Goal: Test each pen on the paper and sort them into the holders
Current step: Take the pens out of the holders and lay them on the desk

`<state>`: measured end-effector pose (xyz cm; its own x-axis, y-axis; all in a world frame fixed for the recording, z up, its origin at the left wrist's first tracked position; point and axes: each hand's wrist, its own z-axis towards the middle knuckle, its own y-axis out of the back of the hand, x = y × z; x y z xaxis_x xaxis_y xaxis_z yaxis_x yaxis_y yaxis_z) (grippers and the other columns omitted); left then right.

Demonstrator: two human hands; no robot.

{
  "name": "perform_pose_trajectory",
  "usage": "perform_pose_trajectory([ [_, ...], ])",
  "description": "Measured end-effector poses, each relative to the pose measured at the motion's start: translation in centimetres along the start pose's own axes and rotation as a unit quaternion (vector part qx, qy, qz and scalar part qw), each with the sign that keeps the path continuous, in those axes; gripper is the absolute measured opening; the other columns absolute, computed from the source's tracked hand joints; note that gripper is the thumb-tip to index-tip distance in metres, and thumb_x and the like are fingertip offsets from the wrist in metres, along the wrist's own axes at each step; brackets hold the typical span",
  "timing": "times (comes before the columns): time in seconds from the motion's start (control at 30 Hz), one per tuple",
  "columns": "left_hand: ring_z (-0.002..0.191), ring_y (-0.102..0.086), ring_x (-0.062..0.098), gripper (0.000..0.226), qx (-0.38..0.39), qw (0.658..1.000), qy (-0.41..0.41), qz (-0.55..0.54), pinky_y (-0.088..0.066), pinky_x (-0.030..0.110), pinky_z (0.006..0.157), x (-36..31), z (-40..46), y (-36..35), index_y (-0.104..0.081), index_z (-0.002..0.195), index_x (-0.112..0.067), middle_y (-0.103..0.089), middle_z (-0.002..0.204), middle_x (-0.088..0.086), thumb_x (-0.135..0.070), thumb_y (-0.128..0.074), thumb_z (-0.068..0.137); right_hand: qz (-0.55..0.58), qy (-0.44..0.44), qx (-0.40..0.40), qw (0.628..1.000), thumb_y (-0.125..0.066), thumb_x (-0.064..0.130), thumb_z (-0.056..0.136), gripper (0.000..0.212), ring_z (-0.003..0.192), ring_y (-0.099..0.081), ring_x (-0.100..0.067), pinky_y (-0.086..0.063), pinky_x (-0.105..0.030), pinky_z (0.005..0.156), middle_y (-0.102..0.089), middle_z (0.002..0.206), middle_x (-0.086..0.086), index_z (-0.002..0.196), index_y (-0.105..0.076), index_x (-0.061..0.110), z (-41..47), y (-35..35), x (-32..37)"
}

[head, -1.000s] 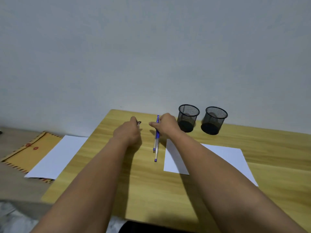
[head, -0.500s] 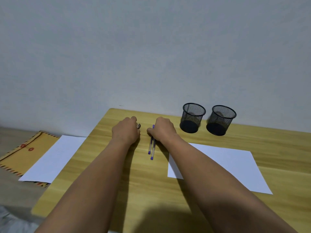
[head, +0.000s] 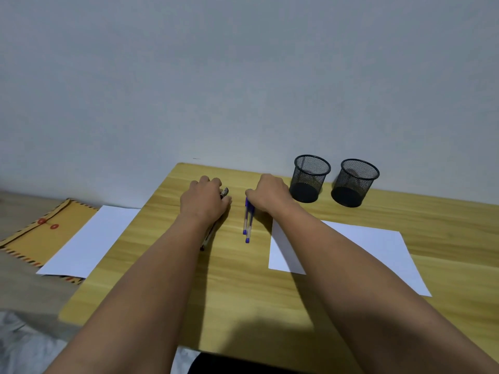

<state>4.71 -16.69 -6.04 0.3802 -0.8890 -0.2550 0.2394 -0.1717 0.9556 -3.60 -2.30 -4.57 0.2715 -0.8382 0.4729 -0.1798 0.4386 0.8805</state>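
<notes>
Two blue pens [head: 248, 222] lie side by side on the wooden table [head: 270, 292], caps pointing toward the camera, their far ends tucked under the right hand [head: 268, 194]. That hand rests knuckles-up with fingers curled down over the pens' far ends; whether it actually pinches them or only covers them cannot be told from this angle. The pens run from the hand's thumb side back along the table, just left of the white paper [head: 359, 255], not touching it.

A dark pen [head: 224, 193] pokes out past the fingers of the left hand [head: 205, 203], and a thin pale shaft with a dark tip [head: 209, 237] shows from under the wrist on the near side. The left hand lies closed over it, palm down; grip hidden. The two hands sit near each other, bare wood between.

Two black mesh holders stand upright at the table's far edge, the left holder [head: 310, 178] just beside the right hand's knuckles, the right holder [head: 355, 182] a little beyond. Both look empty.

Off the table's left edge, a second white sheet [head: 89, 238] lies over a tan envelope [head: 35, 230] with red string buttons.
</notes>
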Motion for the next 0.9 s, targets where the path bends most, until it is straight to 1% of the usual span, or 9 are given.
perform_pose_trajectory([
  [0.07,0.123,-0.05,0.029,0.05,-0.004,1.0,-0.005,0.001,-0.049,0.045,0.085,-0.1,-0.2,0.2,-0.056,0.134,-0.021,-0.055,0.131,0.006,-0.051,-0.058,0.094,-0.002,-0.002,0.002,1.0,-0.068,0.031,0.09,0.024,0.094,-0.061,-0.035,-0.044,-0.033,0.073,-0.069,0.112,-0.017,0.098,-0.057,0.012,-0.2,0.7,-0.2],
  [0.13,0.122,-0.051,0.03,0.049,-0.005,1.0,-0.006,0.008,-0.05,0.046,0.086,-0.1,-0.5,0.4,-0.057,0.134,-0.021,-0.056,0.132,0.006,-0.05,-0.058,0.094,-0.007,-0.005,0.016,1.0,-0.07,0.03,0.091,0.023,0.099,-0.065,-0.036,-0.046,-0.033,0.074,-0.071,0.117,-0.017,0.097,-0.057,0.012,-0.5,1.2,-0.3],
  [0.27,0.124,-0.05,0.03,0.045,-0.002,1.0,-0.009,0.012,-0.05,0.045,0.087,-0.6,-0.9,0.9,-0.058,0.134,-0.022,-0.055,0.134,0.006,-0.045,-0.056,0.094,0.018,-0.026,0.05,0.998,-0.074,0.03,0.085,0.022,0.092,-0.076,-0.037,-0.058,-0.035,0.071,-0.076,0.107,-0.016,0.084,-0.059,0.014,-1.3,1.2,-0.3],
  [0.4,0.123,-0.051,0.03,0.044,0.002,1.0,-0.013,0.016,-0.051,0.046,0.087,-0.5,-1.2,1.1,-0.058,0.134,-0.022,-0.055,0.133,0.006,-0.042,-0.056,0.095,0.058,-0.05,0.035,0.996,-0.077,0.027,0.079,0.022,0.089,-0.077,-0.037,-0.064,-0.04,0.071,-0.076,0.1,-0.014,0.081,-0.06,0.014,-1.9,0.5,0.0],
  [0.53,0.121,-0.053,0.029,0.042,0.007,1.0,-0.015,0.022,-0.053,0.046,0.088,-0.2,-1.3,1.1,-0.059,0.133,-0.022,-0.057,0.131,0.006,-0.041,-0.057,0.095,0.086,-0.065,0.027,0.994,-0.078,0.022,0.078,0.019,0.089,-0.077,-0.036,-0.061,-0.037,0.068,-0.075,0.098,-0.013,0.079,-0.061,0.014,-2.0,0.1,0.4],
  [0.67,0.119,-0.054,0.029,0.04,0.001,1.0,-0.014,0.024,-0.053,0.045,0.086,-0.2,-1.2,1.1,-0.06,0.131,-0.022,-0.057,0.128,0.006,-0.04,-0.057,0.096,0.101,-0.081,0.029,0.991,-0.083,0.019,0.073,0.023,0.088,-0.078,-0.035,-0.067,-0.044,0.079,-0.077,0.098,-0.012,0.088,-0.067,0.011,-1.8,-0.4,0.5],
  [0.77,0.119,-0.054,0.028,0.04,-0.005,1.0,-0.013,0.026,-0.052,0.045,0.087,-0.3,-1.0,1.2,-0.06,0.131,-0.023,-0.058,0.129,0.005,-0.04,-0.056,0.096,0.112,-0.084,0.039,0.989,-0.086,0.016,0.069,0.023,0.081,-0.079,-0.034,-0.069,-0.046,0.076,-0.078,0.09,-0.011,0.085,-0.071,0.009,-1.9,-0.2,0.6],
  [0.83,0.12,-0.054,0.028,0.039,-0.013,0.999,-0.018,0.026,-0.051,0.046,0.089,-0.5,-1.0,1.4,-0.06,0.131,-0.024,-0.058,0.13,0.005,-0.039,-0.055,0.096,0.121,-0.082,0.038,0.989,-0.085,0.016,0.072,0.018,0.07,-0.08,-0.03,-0.069,-0.043,0.072,-0.079,0.081,-0.01,0.08,-0.071,0.008,-2.1,0.3,0.5],
  [0.9,0.12,-0.054,0.028,0.038,-0.02,0.999,-0.025,0.021,-0.05,0.046,0.091,-0.8,-1.1,1.8,-0.061,0.131,-0.024,-0.059,0.131,0.005,-0.039,-0.055,0.096,0.139,-0.082,0.031,0.986,-0.082,0.018,0.073,0.016,0.067,-0.08,-0.027,-0.069,-0.043,0.072,-0.08,0.078,-0.01,0.075,-0.069,0.009,-2.0,1.0,0.2],
])
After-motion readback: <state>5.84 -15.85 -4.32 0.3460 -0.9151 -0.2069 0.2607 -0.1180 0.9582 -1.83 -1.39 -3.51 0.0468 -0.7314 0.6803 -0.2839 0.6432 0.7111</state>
